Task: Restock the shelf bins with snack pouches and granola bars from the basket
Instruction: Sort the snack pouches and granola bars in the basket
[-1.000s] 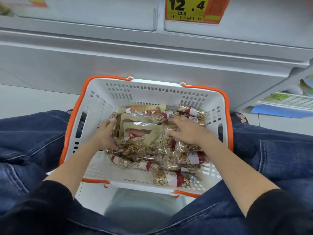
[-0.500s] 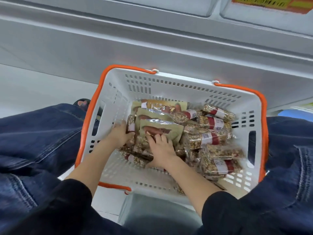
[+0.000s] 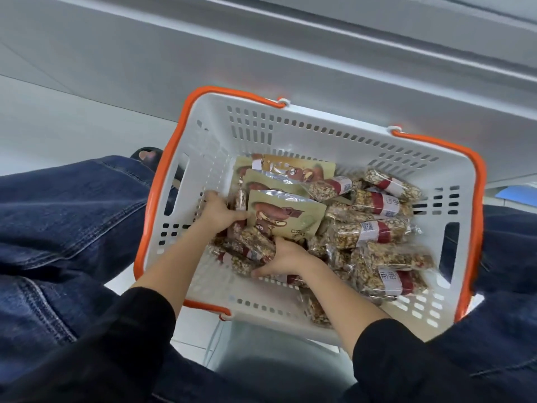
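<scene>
A white basket with orange handles sits between my knees. Inside lie three tan snack pouches stacked at the left and several clear-wrapped granola bars with red labels on the right. My left hand grips the left edge of the front pouch, thumb against its side. My right hand reaches under the pouch's lower edge, fingers curled down into the granola bars beneath it. What the fingertips of my right hand hold is hidden.
A grey metal shelf front runs across the top, just behind the basket. My denim-clad legs flank the basket on both sides. A sandalled foot shows left of the basket on the pale floor.
The view tilted down and left. My right hand slid from the pouch's front face to beneath its lower edge. My left hand stayed at the pouch's left side.
</scene>
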Action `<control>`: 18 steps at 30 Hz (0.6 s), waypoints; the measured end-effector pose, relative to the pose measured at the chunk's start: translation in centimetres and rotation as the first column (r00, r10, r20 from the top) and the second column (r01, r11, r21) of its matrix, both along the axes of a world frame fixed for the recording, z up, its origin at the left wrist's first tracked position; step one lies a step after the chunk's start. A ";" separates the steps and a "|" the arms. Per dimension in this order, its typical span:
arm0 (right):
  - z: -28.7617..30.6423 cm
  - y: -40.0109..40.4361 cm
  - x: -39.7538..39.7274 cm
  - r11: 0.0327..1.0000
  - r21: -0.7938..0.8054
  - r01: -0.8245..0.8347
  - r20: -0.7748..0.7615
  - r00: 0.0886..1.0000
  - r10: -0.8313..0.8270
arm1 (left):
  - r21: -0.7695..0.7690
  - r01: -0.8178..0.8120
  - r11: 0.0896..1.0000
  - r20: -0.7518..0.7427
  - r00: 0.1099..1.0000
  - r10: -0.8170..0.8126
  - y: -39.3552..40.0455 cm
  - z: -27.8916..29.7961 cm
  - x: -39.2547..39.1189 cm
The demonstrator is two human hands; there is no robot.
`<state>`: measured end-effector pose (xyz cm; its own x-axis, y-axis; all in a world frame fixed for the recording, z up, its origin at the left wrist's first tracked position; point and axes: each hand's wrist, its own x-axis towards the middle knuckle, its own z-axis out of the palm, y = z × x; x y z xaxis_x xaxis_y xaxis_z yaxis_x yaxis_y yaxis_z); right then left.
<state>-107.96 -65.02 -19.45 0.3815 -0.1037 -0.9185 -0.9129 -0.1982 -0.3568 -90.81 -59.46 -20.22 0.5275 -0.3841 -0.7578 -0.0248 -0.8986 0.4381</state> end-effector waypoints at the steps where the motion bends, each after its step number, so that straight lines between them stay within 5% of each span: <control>1: 0.2 0.0 0.1 0.995 0.085 0.044 0.007 0.999 -0.045 | 0.071 0.054 0.996 -0.029 0.998 -0.052 -0.1 -0.3 -0.1; 4: 0.3 0.4 0.4 0.975 0.191 0.116 0.015 0.993 -0.121 | 0.228 0.273 0.935 -0.002 0.960 -0.280 0.0 -0.5 -0.3; 7: 0.4 1.7 0.4 0.970 0.109 0.216 0.053 0.973 -0.223 | 0.242 0.316 0.917 0.122 0.928 -0.352 0.3 -0.2 -0.7; 12: 1.5 4.0 1.7 0.961 -0.270 0.053 0.072 0.997 -0.035 | 0.130 0.270 0.954 0.215 0.932 -0.293 1.2 0.6 -1.6; 18: 2.2 4.3 3.3 0.953 -0.300 -0.043 0.032 0.998 0.055 | -0.090 0.104 0.991 0.240 0.967 -0.079 2.1 2.6 -1.4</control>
<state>-104.67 -60.77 -17.24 0.4285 -0.3513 -0.8325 -0.8858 -0.3453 -0.3102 -92.26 -57.41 -17.61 0.6454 -0.5070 -0.5713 -0.2183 -0.8392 0.4981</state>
